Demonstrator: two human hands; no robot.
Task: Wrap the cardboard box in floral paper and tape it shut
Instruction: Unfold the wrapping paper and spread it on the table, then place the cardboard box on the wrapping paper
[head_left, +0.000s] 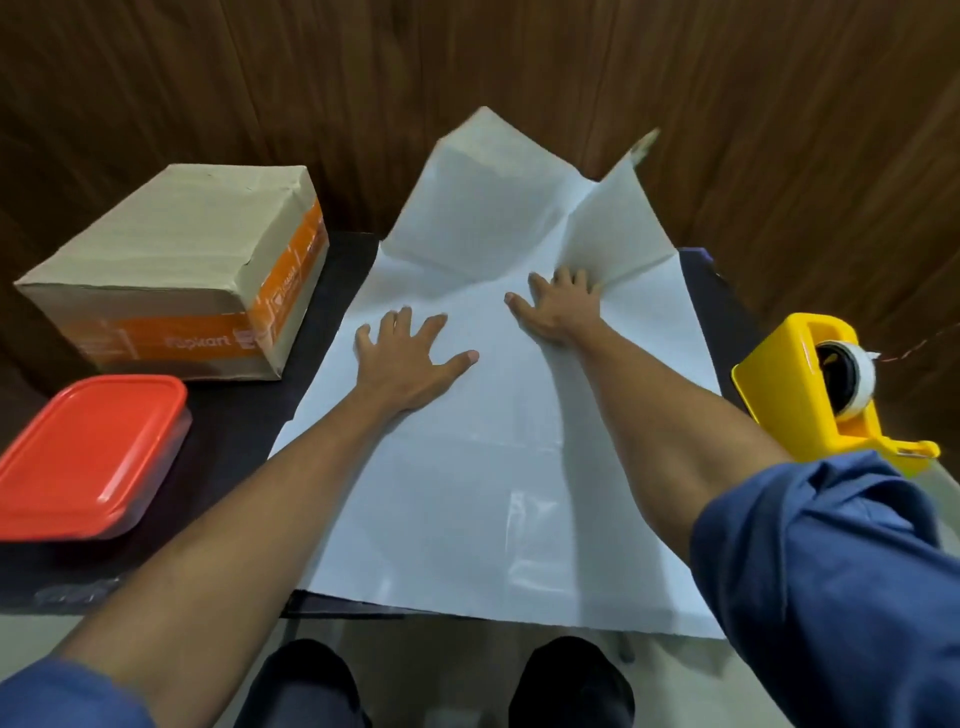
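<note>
White sheet: large wrapping paper sheet, plain white side up, lies spread on the dark tabletop; its long axis runs from the person toward the wooden wall, and the far end stands up creased against that wall.
Floral print: not visible from above, apart from a hint at the raised far corner.
Left hand: flat on the paper left of centre, fingers spread, grip wide, holding nothing.
Right hand: flat on the paper a little farther out, at the crease where the sheet starts to rise; grip wide, pressing only.
Brown cardboard box with orange tape bands: on the tabletop to the left of the sheet, just beside its far left edge, off the paper.
Nearer hand: the left; the box lies up and to the left of it.
Judgement: smoothing comes first, then the box goes onto the sheet.
Yellow plastic tape dispenser: right of the sheet, near the right forearm.
Red-lidded clear plastic container: near left, in front of the box, apart from the paper.
In the way: nothing between the left hand and the box.
</note>
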